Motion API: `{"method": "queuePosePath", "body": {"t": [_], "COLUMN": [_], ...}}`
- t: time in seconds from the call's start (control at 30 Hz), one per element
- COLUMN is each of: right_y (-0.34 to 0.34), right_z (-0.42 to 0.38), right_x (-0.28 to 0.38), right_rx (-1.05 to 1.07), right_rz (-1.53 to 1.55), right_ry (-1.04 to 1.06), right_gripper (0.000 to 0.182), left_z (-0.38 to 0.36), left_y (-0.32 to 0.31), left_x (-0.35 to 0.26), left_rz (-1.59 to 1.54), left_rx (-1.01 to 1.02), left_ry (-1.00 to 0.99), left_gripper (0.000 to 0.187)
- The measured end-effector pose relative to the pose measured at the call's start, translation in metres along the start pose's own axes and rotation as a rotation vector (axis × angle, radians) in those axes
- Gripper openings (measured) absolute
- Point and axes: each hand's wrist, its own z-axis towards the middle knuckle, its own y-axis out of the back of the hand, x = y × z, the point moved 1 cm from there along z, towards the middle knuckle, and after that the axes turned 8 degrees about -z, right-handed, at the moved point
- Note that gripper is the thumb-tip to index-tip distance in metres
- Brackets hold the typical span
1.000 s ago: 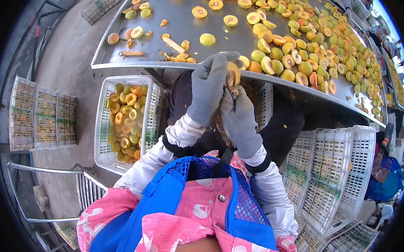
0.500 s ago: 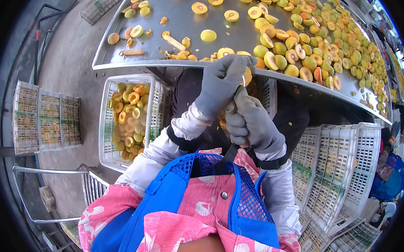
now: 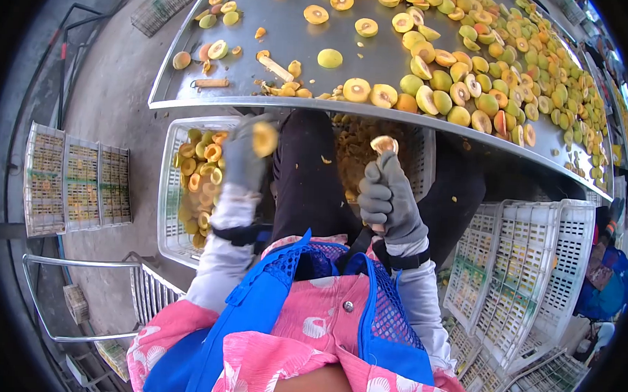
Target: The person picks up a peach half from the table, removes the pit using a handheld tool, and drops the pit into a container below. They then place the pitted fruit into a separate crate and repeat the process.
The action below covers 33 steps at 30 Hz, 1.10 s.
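Note:
My left hand (image 3: 245, 158), in a grey glove and smeared by motion, grips a hollowed peach half (image 3: 264, 139) beside the white crate of peach halves (image 3: 210, 177). My right hand (image 3: 392, 203), also gloved, is closed around a pitting tool. Its wooden handle end (image 3: 378, 228) pokes out below the fist, and a pale, wet piece of peach pit or flesh (image 3: 384, 144) sits at its top. Below the table edge, between my knees, stands a crate (image 3: 428, 155) holding brownish scraps. Many cut peach halves (image 3: 483, 102) lie on the metal table (image 3: 293, 37) ahead.
Two wooden-handled tools lie on the table, one handle (image 3: 212, 83) near its left corner. Stacked white crates (image 3: 514, 275) stand at my right, more crates (image 3: 76, 182) at far left. A metal-framed chair (image 3: 76, 340) is lower left. Another person (image 3: 605, 272) sits at far right.
My hands were together at the table edge over a peach. Now they are apart: the left has swung left toward the peach crate with the half, and the right has lowered slightly with the tool.

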Motion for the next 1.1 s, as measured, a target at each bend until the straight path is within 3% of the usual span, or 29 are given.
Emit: {"method": "queuePosePath", "body": {"t": [0.03, 0.07, 0.1, 0.13, 0.2, 0.27, 0.33, 0.4, 0.43, 0.5, 0.53, 0.6, 0.63, 0.7, 0.73, 0.8, 0.83, 0.87, 0.93, 0.97, 1.0, 1.07, 1.1], "right_y": [0.008, 0.008, 0.008, 0.006, -0.005, -0.001, 0.03, 0.027, 0.024, 0.018, 0.024, 0.037, 0.04, 0.039, 0.034, 0.015, -0.003, -0.011, -0.023, -0.029, -0.031, -0.033, -0.034], "right_z": [0.0, 0.003, 0.007, 0.01, 0.018, 0.025, 0.036, 0.027, 0.027, 0.035, 0.042, 0.054, 0.056, 0.052, 0.049, 0.042, 0.038, 0.036, 0.038, 0.039, 0.038, 0.035, 0.032], "right_x": [-0.001, 0.0, 0.001, 0.003, 0.005, 0.012, 0.006, 0.016, 0.021, 0.034, 0.035, 0.033, 0.034, 0.028, 0.024, 0.014, 0.011, 0.008, 0.011, 0.014, 0.014, 0.013, 0.012], "right_rx": [-0.106, -0.103, -0.153, -0.203, -0.267, -0.317, -0.748, -0.589, -0.592, -0.587, -0.592, -0.704, -0.705, -0.619, -0.617, -0.718, -0.696, -0.7, -0.533, -0.551, -0.553, -0.626, -0.629], "right_rz": [-0.01, -0.001, -0.016, -0.033, -0.012, -0.18, -0.433, -0.374, -0.36, -0.493, -0.481, -0.526, -0.524, -0.078, -0.081, -0.233, -0.318, -0.318, -0.489, -0.543, -0.552, -0.683, -0.692], "right_ry": [-0.005, -0.005, -0.016, -0.025, -0.044, 0.005, -0.012, 0.016, 0.01, 0.098, 0.099, 0.104, 0.1, 0.021, 0.022, 0.024, 0.074, 0.069, 0.248, 0.266, 0.272, 0.315, 0.316], "right_gripper": [0.045, 0.045, 0.044, 0.044, 0.044, 0.046, 0.05, 0.051, 0.051, 0.046, 0.046, 0.044, 0.044, 0.043, 0.043, 0.046, 0.042, 0.042, 0.033, 0.027, 0.027, 0.026, 0.026], "left_z": [0.011, 0.019, 0.012, 0.014, 0.02, 0.029, 0.062, 0.088, 0.095, 0.109, 0.11, 0.109, 0.109, 0.101, 0.098, 0.093, 0.084, 0.074, 0.049, 0.041, 0.031, 0.009, 0.004], "left_y": [0.067, 0.119, 0.121, 0.104, 0.035, -0.028, -0.092, -0.131, -0.142, -0.16, -0.163, -0.16, -0.156, -0.142, -0.138, -0.132, -0.134, -0.131, -0.135, -0.133, -0.137, -0.144, -0.143], "left_x": [0.005, 0.004, -0.01, -0.016, -0.014, -0.013, 0.025, 0.049, 0.055, 0.064, 0.063, 0.06, 0.062, 0.067, 0.069, 0.069, 0.065, 0.057, 0.034, 0.037, 0.033, 0.027, 0.025], "left_rz": [0.604, 1.008, 1.285, 1.293, 0.973, 0.497, 0.9, 1.202, 1.209, 1.472, 1.477, 1.172, 1.173, 1.115, 1.113, 0.317, 0.146, 0.144, 0.328, 0.58, 0.572, -0.223, -0.323], "left_rx": [-0.192, -0.217, -0.345, -0.346, -0.151, -0.074, 0.275, 0.354, 0.363, 0.625, 0.637, 0.527, 0.527, 0.426, 0.424, 0.28, 0.327, 0.324, 0.61, 0.715, 0.715, 0.579, 0.571], "left_ry": [-0.108, -0.153, -0.391, -0.385, -0.486, 0.02, -0.381, -0.437, -0.426, -0.138, -0.135, 0.161, 0.167, -0.024, -0.027, -0.038, 0.048, 0.054, -0.049, -0.427, -0.434, 0.323, 0.369], "left_gripper": [0.028, 0.026, 0.023, 0.023, 0.025, 0.029, 0.035, 0.043, 0.043, 0.049, 0.049, 0.048, 0.048, 0.044, 0.044, 0.041, 0.033, 0.033, 0.039, 0.037, 0.037, 0.039, 0.036]}}
